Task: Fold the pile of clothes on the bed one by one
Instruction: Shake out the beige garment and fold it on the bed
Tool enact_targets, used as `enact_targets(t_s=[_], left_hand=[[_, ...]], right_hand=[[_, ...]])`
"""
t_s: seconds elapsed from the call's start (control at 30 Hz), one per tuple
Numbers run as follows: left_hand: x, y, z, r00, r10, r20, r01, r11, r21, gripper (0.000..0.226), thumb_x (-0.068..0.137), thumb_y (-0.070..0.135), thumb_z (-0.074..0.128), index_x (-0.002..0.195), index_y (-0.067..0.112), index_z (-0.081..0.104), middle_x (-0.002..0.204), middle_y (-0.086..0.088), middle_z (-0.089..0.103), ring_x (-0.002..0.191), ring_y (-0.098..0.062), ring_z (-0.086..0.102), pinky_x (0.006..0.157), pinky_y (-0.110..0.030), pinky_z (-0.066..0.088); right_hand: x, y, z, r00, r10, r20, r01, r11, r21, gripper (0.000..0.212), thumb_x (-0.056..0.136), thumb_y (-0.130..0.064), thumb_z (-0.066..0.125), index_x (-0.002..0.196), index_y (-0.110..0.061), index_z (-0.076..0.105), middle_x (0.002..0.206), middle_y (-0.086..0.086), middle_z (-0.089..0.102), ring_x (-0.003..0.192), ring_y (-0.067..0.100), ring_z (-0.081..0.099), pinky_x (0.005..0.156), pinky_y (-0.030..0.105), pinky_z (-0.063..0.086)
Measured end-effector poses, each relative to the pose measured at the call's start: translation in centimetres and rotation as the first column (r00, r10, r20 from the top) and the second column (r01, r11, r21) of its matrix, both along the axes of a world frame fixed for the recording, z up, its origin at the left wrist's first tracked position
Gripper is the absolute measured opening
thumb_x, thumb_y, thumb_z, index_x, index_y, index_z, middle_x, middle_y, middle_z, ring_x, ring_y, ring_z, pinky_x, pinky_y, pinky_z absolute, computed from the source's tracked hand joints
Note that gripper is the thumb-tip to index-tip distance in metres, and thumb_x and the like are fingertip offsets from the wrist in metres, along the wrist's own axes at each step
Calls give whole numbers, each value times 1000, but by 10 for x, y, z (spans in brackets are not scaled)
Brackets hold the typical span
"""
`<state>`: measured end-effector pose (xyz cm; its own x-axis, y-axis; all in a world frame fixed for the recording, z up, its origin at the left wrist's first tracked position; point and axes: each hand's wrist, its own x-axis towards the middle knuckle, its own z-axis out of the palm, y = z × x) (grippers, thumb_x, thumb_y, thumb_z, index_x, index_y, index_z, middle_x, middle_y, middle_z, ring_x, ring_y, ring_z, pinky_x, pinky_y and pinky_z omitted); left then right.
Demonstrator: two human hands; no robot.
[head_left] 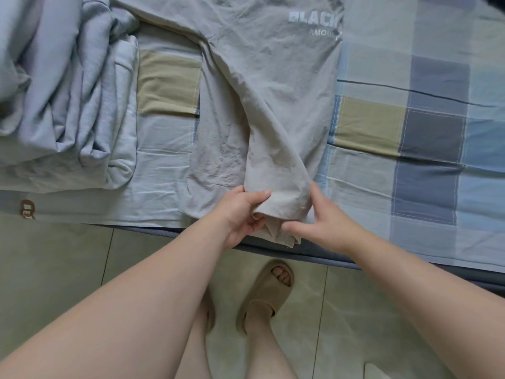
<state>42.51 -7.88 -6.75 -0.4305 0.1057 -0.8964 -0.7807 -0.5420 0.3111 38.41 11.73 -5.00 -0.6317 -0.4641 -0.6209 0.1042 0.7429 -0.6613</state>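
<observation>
Here we are at the edge of the bed, and a grey garment (pixel 262 86) lies spread across the checked sheet (pixel 434 127), its white "BLACK" lettering up at the far right. One leg lies flat on the left, and the other slants down towards the person and bunches at the hem, right at the mattress edge. Both hands are on that hem. The left hand (pixel 240 214) grips it, fingers curled under the cloth and thumb pressed on top. The right hand (pixel 325 217) comes in from the other side, thumb up along the cloth's edge and fingers reaching beneath, pinching the corner between them. A little of the hem hangs off the bed between the two hands. Off to the left sits a rumpled heap of pale blue cloth (pixel 54 88), well apart from the garment. Down below, a tan slipper (pixel 270 294) stands on the tiled floor (pixel 54 269).
</observation>
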Motion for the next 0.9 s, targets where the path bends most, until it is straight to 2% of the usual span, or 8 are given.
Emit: enact_targets(t_s=[0.1,0.23,0.37,0.47,0.53,0.63,0.77,0.9], left_hand=[[5,-12,3,1000,-2,-20,1,997,-77,31,89,16,71,119,16,67,103,2,77,82,-15,73,61,-25,54],[18,-44,1,976,217,-29,-208,877,-434,20,82,7,76,98,14,67,101,-7,76,88,-26,72,77,-35,58],[38,-79,-3,990,-117,74,125,529,-839,26,85,26,73,79,14,51,72,5,55,67,-20,52,54,-30,36],[47,-93,-7,946,-261,193,298,464,-834,25,89,33,69,96,16,52,79,9,54,82,-23,56,58,-31,33],[50,-99,-12,907,-332,260,397,461,-794,31,88,36,69,108,17,53,96,3,60,101,-27,59,75,-34,43],[48,-103,-18,925,-325,194,336,468,-817,55,84,39,75,128,18,50,128,-5,56,118,-25,54,98,-35,44],[31,-103,-27,928,-361,96,289,531,-797,67,83,40,80,134,15,44,117,6,55,109,-20,56,86,-29,40],[25,-103,-38,822,-524,222,481,430,-764,38,91,43,70,109,14,52,107,-4,58,109,-32,57,78,-30,36]], right_hand=[[2,0,-10,936,333,-118,-284,907,310,86,81,-52,69,153,-39,24,158,-14,32,150,17,23,117,45,24],[5,-1,-18,865,476,163,-494,743,451,83,92,-53,60,157,-47,9,168,-15,-2,156,15,-2,123,55,8],[5,-13,-20,879,460,121,-451,725,521,74,95,-49,54,157,-45,14,168,-13,4,155,16,6,121,55,11],[7,-29,-17,894,442,75,-403,721,564,69,95,-48,51,157,-41,20,164,-7,23,150,22,23,117,51,21],[9,-38,-14,936,350,-32,-268,770,579,56,96,-42,48,150,-33,37,153,0,41,138,27,40,111,49,33],[9,-56,-16,962,-52,-266,165,891,423,43,99,-32,42,141,-21,47,143,6,47,127,28,46,102,47,42],[-3,-81,-30,837,-539,-97,543,792,280,83,94,-58,54,158,-21,16,162,7,27,145,33,33,115,52,32],[-11,-89,-45,818,-567,-91,537,698,474,106,82,-59,73,156,-15,12,156,15,35,138,40,40,112,54,37]])
